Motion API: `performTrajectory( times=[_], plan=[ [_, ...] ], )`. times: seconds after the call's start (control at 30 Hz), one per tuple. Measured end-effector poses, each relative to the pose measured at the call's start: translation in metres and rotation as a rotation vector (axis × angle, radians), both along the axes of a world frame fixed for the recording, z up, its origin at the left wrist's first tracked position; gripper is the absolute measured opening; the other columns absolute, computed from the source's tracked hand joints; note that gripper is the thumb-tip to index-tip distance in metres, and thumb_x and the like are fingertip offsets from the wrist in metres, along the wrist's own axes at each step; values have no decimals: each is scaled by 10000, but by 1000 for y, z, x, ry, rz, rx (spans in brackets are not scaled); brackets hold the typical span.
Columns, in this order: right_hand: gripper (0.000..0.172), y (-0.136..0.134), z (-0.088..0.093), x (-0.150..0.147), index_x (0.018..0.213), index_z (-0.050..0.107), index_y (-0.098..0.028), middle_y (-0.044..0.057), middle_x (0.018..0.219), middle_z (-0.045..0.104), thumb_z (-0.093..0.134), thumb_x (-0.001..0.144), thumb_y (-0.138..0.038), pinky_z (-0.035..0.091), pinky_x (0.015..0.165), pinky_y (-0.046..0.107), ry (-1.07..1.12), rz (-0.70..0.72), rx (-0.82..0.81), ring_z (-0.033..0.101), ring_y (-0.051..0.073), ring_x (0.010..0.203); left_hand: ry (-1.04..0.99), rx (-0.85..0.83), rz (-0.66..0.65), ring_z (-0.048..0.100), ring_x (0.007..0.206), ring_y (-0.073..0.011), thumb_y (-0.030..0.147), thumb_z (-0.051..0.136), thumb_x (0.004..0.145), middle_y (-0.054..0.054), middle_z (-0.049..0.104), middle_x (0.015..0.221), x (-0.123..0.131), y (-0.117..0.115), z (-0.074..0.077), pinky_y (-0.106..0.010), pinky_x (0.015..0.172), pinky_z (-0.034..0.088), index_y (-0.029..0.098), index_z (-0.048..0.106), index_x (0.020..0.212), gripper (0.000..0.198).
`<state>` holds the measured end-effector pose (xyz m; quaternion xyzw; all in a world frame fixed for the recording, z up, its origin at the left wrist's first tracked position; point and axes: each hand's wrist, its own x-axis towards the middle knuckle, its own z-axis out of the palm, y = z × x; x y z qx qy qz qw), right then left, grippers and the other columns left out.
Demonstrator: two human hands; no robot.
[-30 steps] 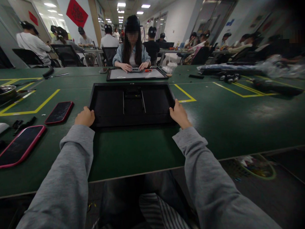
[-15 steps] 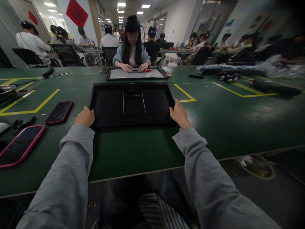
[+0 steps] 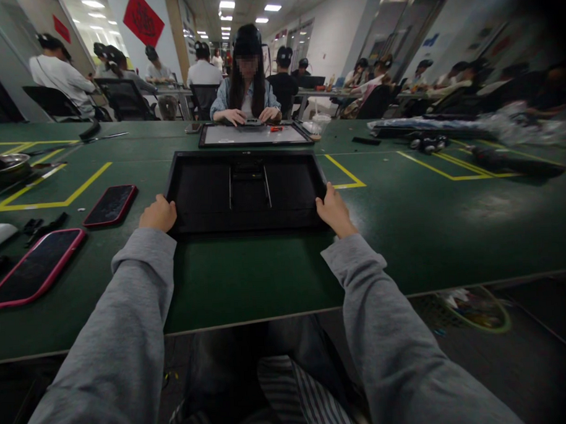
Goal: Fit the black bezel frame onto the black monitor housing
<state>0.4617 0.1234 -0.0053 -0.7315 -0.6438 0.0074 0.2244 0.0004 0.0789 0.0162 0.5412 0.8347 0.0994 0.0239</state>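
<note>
A wide black monitor back cover (image 3: 199, 196) lies on the green table (image 3: 248, 281) in front of me, its hollow inner side facing up. Two thin pale rails and a dark bracket show at its middle. My left hand (image 3: 158, 214) is closed round its left edge, thumb on the rim. At the opposite edge, my right hand (image 3: 335, 210) grips it the same way. The fingers beneath the rim are hidden. Left of my left hand lie a red-edged phone (image 3: 110, 205) and a larger pink-edged phone (image 3: 37, 268).
Across the table a person (image 3: 246, 105) handles a small grey part over a flat panel (image 3: 215, 135). A metal bowl (image 3: 12, 169) stands at far left. Plastic-wrapped items (image 3: 428, 125) and dark tools (image 3: 513, 160) lie right. Below the table edge sits a basket (image 3: 495, 313).
The person opposite has lifted the small grey part slightly and shifted their hands. My hands and the black cover stay almost still; the view has tilted a little.
</note>
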Motion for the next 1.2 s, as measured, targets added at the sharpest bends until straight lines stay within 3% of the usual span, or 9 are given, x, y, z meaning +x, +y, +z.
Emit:
performTrajectory(
  times=[0.53, 0.93, 1.2],
  plan=[
    [699, -3, 4, -3, 1573, 255, 23, 321, 1404, 531, 422, 967, -281, 449, 1035, 493, 16, 1, -8, 533, 390, 1313, 2, 9, -19, 626, 1169, -445, 427, 321, 948, -325, 632, 1259, -4, 2, -3, -535, 950, 466, 39, 462, 1354, 578],
    [724, -5, 5, -3, 1580, 247, -1, 322, 1375, 537, 418, 989, -382, 451, 1018, 503, 47, 3, -11, 555, 400, 1275, -32, 26, -5, 623, 1175, -447, 445, 322, 946, -329, 628, 1264, -4, 3, -4, -522, 959, 467, 37, 452, 1375, 606],
    [669, -4, 5, -3, 1571, 264, 26, 322, 1363, 550, 363, 951, -205, 451, 1032, 521, 42, 15, -7, 547, 394, 1290, -23, 24, -12, 625, 1176, -445, 446, 324, 950, -325, 629, 1265, -6, 4, -6, -522, 958, 467, 48, 458, 1367, 592]
  ],
)
